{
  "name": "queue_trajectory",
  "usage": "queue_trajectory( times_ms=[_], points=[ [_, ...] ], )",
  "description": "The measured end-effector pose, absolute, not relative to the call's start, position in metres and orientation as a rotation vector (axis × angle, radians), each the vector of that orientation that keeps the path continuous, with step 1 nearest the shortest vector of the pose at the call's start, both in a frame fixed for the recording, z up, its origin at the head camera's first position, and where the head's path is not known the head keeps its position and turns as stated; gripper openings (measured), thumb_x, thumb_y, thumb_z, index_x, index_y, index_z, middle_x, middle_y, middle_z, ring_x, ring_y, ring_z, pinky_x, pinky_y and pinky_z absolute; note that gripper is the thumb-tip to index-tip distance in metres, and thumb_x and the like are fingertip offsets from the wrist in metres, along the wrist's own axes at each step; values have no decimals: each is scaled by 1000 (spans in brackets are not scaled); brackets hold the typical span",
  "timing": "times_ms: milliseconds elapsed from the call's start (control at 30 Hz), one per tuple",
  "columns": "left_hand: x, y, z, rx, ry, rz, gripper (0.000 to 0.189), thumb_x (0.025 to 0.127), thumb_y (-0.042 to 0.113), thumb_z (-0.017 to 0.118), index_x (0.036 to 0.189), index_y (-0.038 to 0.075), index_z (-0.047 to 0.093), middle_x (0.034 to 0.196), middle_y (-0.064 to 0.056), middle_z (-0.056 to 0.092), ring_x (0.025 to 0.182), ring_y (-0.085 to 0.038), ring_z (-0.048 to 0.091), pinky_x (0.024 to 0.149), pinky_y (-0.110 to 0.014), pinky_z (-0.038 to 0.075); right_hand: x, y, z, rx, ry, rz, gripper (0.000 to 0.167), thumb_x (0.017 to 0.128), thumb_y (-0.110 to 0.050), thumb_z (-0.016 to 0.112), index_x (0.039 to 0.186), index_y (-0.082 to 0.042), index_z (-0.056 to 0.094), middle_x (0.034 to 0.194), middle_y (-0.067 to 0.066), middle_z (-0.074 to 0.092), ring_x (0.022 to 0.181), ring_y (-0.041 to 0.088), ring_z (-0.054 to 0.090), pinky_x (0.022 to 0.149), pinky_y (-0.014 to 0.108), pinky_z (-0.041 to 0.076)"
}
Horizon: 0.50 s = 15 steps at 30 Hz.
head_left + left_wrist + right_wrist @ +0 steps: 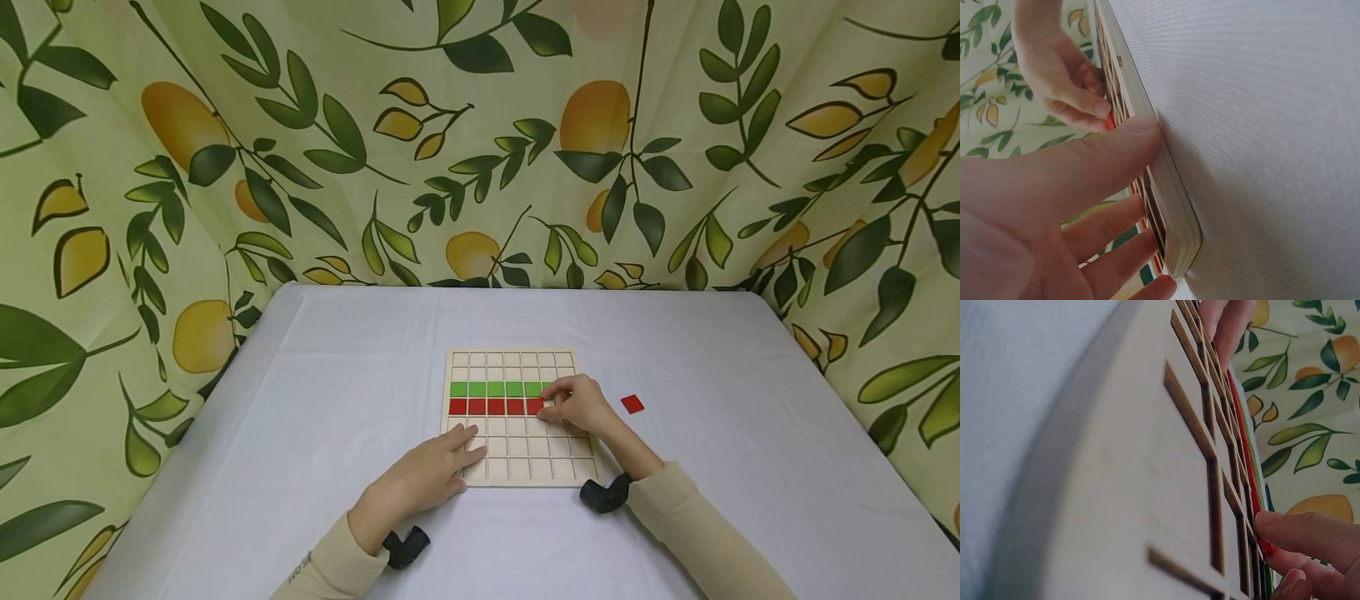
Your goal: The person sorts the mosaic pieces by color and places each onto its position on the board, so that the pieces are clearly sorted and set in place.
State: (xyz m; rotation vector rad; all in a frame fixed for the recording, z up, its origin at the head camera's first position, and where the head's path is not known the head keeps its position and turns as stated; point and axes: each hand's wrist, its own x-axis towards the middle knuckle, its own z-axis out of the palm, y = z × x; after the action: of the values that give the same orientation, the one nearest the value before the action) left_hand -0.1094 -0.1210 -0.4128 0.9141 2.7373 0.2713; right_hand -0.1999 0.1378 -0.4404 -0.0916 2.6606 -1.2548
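A wooden grid board lies on the table, with one row of green tiles and, just below it, one row of red tiles. My right hand reaches over the board's right side and pinches a red tile at the right end of the red row. At the lower left corner rests my left hand, its fingers extended over the grid. Its thumb touches the board's near edge in the left wrist view. One loose red tile lies right of the board.
A white cloth covers the table. Patterned leaf-and-fruit curtains stand behind it and at both sides. Black wrist devices sit by both sleeves.
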Motion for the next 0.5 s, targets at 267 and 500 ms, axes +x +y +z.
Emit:
queue_trajectory(
  times_ms=[267,500],
  points=[
    [-110,-121,-412,922,2740,275,49,91,20,66,138,15,54,152,-12,44,142,-30,41,113,-43,43,-200,138,-441,-98,2670,-1247,23,72,-7,82,92,1,72,60,-2,44,60,12,40,51,20,30],
    [-110,-121,-412,914,2735,277,50,91,19,65,139,15,53,152,-12,43,143,-30,40,114,-43,42,-199,138,-441,-114,2673,-1253,24,72,-6,82,92,2,72,60,-2,44,60,12,41,51,20,30]
  ],
)
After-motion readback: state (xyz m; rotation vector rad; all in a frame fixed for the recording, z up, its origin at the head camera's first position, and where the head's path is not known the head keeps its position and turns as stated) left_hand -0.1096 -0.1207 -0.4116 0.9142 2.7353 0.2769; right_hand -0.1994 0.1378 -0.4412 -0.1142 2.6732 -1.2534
